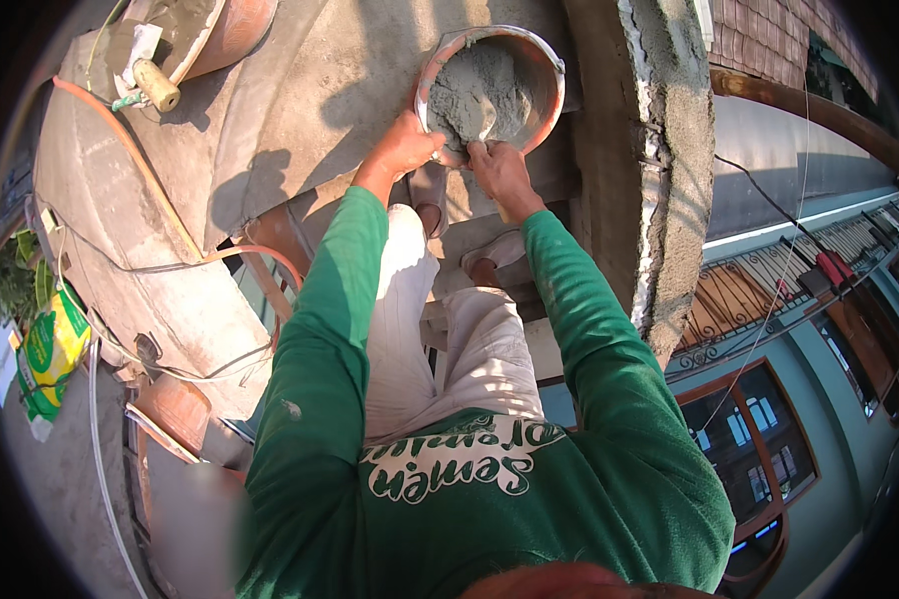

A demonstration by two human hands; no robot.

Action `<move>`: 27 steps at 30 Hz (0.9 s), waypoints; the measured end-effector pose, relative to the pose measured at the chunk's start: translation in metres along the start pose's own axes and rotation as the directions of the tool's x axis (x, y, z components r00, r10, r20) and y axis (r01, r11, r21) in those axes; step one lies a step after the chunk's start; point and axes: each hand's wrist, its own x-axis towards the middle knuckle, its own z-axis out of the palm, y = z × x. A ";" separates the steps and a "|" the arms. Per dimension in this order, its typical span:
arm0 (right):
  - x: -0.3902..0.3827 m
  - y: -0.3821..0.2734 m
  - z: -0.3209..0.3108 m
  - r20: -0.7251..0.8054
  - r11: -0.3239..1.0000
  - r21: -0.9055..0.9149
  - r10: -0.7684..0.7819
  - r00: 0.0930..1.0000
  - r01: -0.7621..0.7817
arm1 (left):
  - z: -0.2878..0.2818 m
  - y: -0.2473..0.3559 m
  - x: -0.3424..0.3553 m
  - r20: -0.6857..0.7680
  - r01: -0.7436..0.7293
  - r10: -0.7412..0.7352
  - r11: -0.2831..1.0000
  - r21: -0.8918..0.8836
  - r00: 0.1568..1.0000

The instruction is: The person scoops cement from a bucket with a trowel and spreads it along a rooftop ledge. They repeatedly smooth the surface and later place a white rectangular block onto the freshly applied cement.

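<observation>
Ahead of me, on the concrete steps, is a round bucket with a reddish inner wall and a mortar-smeared rim. Wet grey mortar lies inside it. My left hand is closed on the bucket's near-left rim. My right hand is closed at the near rim, its fingertips over the edge. From those fingers a narrow pale tool, coated in mortar, reaches into the mix. Its handle is hidden in my grip, so its exact kind does not show.
At the upper left stands another reddish bucket with a wooden-handled tool at its rim. An orange hose curves along the concrete. A rough wall edge rises on the right. Below are steps and a yellow-green sack.
</observation>
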 end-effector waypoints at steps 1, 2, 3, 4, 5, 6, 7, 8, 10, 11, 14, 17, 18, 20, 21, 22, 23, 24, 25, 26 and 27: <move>0.004 -0.001 0.000 0.001 1.000 0.002 -0.015 1.000 0.015 | 0.001 0.000 0.003 0.005 -0.012 0.012 1.000 -0.020 1.000; -0.006 -0.012 -0.009 0.045 0.999 0.035 0.014 0.999 -0.016 | 0.003 -0.002 -0.002 0.008 -0.013 0.013 0.999 -0.042 1.000; -0.015 -0.019 -0.014 0.088 0.997 0.068 0.042 0.995 -0.048 | 0.006 -0.003 -0.008 0.010 -0.014 0.015 0.998 -0.062 1.000; -0.019 -0.017 -0.020 0.112 0.993 0.096 0.059 0.992 -0.070 | 0.013 0.000 -0.012 -0.041 -0.125 0.121 0.986 -0.114 0.992; -0.021 -0.018 -0.026 0.132 0.988 0.117 0.082 0.988 -0.098 | 0.022 0.004 -0.016 -0.100 -0.246 0.232 0.957 -0.156 0.968; -0.027 -0.016 -0.032 0.152 0.982 0.140 0.103 0.983 -0.125 | 0.032 0.007 -0.022 -0.162 -0.364 0.337 0.912 -0.191 0.928; -0.038 -0.011 -0.038 0.172 0.973 0.164 0.135 0.976 -0.164 | 0.033 0.016 -0.035 -0.102 -0.330 0.316 0.921 -0.206 0.943; -0.051 -0.005 -0.042 0.156 0.969 0.197 0.120 0.980 -0.150 | 0.033 0.026 -0.048 -0.045 -0.296 0.293 0.931 -0.215 0.955; -0.079 0.004 -0.050 0.116 0.956 0.269 0.084 0.990 -0.113 | 0.034 0.045 -0.077 0.020 -0.292 0.304 0.929 -0.227 0.952; -0.095 0.012 -0.054 0.074 0.968 0.235 0.071 0.995 -0.086 | 0.042 0.050 -0.093 0.024 -0.241 0.256 0.935 -0.261 0.966; -0.147 0.036 -0.068 -0.013 0.985 0.167 0.042 0.999 -0.039 | 0.064 0.057 -0.135 0.041 -0.097 0.114 0.951 -0.295 0.993; -0.207 0.061 -0.087 0.007 0.982 0.188 0.015 1.000 -0.016 | 0.090 0.039 -0.169 0.063 -0.121 0.146 0.946 -0.300 0.987; -0.228 0.068 -0.093 0.033 0.979 0.206 -0.004 0.999 -0.002 | 0.094 0.032 -0.179 0.141 -0.060 0.106 0.953 -0.298 0.984; -0.261 0.100 -0.096 0.069 0.973 0.229 -0.027 0.997 0.010 | 0.108 0.040 -0.208 0.237 0.128 -0.090 0.980 -0.152 0.967; -0.281 0.104 -0.101 0.107 0.970 0.231 0.046 0.993 -0.070 | 0.117 0.035 -0.226 0.264 0.122 -0.031 0.935 -0.334 0.964; -0.299 0.119 -0.098 0.096 0.965 0.253 0.047 0.994 -0.070 | 0.130 0.044 -0.242 0.262 0.155 -0.090 0.959 -0.239 0.961; -0.313 0.134 -0.096 0.090 0.961 0.271 0.040 0.995 -0.063 | 0.137 0.036 -0.248 0.275 0.174 -0.115 0.964 -0.202 0.955; -0.330 0.143 -0.100 0.069 0.955 0.291 0.042 0.997 -0.061 | 0.140 0.027 -0.254 0.329 0.196 -0.124 0.961 -0.194 0.936; -0.351 0.152 -0.103 0.051 0.947 0.316 0.052 0.997 -0.065 | 0.146 0.023 -0.259 0.365 0.217 -0.143 0.961 -0.172 0.920; -0.369 0.160 -0.105 0.042 0.940 0.335 0.048 0.998 -0.059 | 0.151 0.021 -0.267 0.392 0.233 -0.158 0.961 -0.151 0.906; -0.388 0.170 -0.108 0.011 0.929 0.364 0.061 0.998 -0.061 | 0.160 0.016 -0.275 0.398 0.241 -0.174 0.962 -0.125 0.901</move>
